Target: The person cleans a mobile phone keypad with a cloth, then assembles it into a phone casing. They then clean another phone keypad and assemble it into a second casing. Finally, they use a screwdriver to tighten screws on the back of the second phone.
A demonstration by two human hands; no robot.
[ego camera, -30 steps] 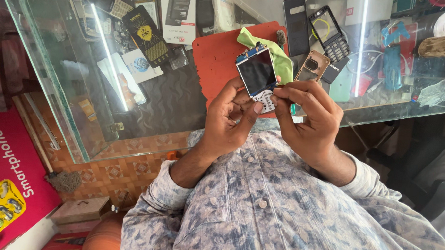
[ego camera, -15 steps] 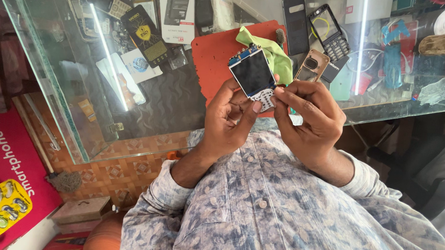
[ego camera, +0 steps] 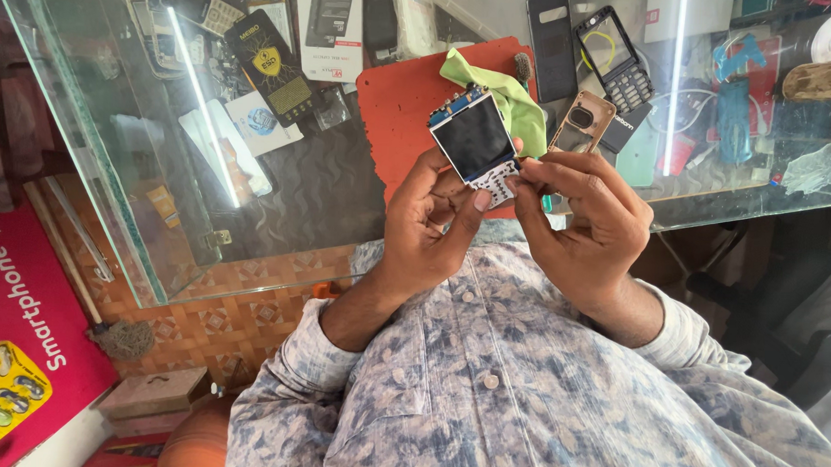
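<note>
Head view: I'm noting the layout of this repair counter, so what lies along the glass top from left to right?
Black card with a yellow emblem → red mat → bare phone board with dark screen, held in both hands → green cloth → tan phone frame → black keypad phone → blue cable.

A mobile phone repair shop: a glass display-case worktop (ego camera: 279, 192) strewn with keypad phones (ego camera: 617, 58), a bare phone housing (ego camera: 580, 124), boxed accessories (ego camera: 331, 23), an orange work mat (ego camera: 402, 104) and a red phone advertising sign (ego camera: 21, 312) beside it.
</note>
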